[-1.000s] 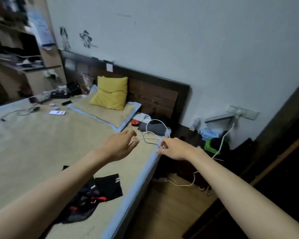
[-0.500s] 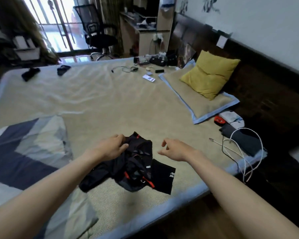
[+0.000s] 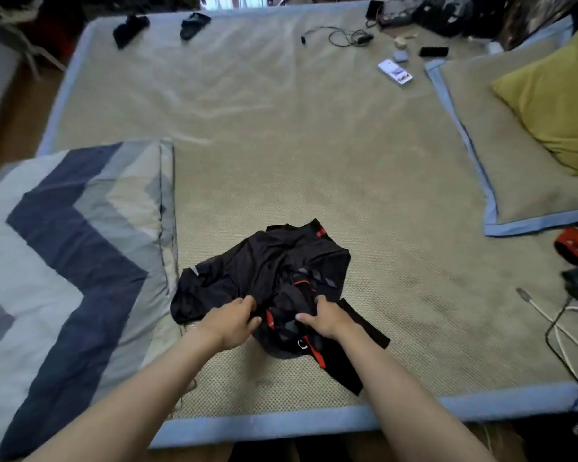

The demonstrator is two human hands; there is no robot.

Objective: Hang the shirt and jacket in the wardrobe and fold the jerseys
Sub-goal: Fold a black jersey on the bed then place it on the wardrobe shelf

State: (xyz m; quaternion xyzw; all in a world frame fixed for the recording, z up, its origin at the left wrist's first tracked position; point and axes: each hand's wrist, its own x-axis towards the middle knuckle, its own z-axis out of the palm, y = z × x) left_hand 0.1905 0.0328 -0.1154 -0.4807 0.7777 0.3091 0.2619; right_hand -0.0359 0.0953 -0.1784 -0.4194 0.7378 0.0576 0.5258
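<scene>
Head view: I see a crumpled pile of black jerseys with red trim (image 3: 274, 278) near the bed's front edge.
Hands: my left hand (image 3: 231, 323) and right hand (image 3: 324, 320) each pinch its fabric.
Advice: I'd separate one jersey, then spread it flat on the woven beige bed mat (image 3: 314, 155).

I see a woven beige bed mat with blue edging (image 3: 314, 168), a folded blue-and-grey chevron quilt (image 3: 64, 248) at its left, a mustard-yellow pillow (image 3: 558, 105) right, white cable (image 3: 561, 331) beside it.
</scene>
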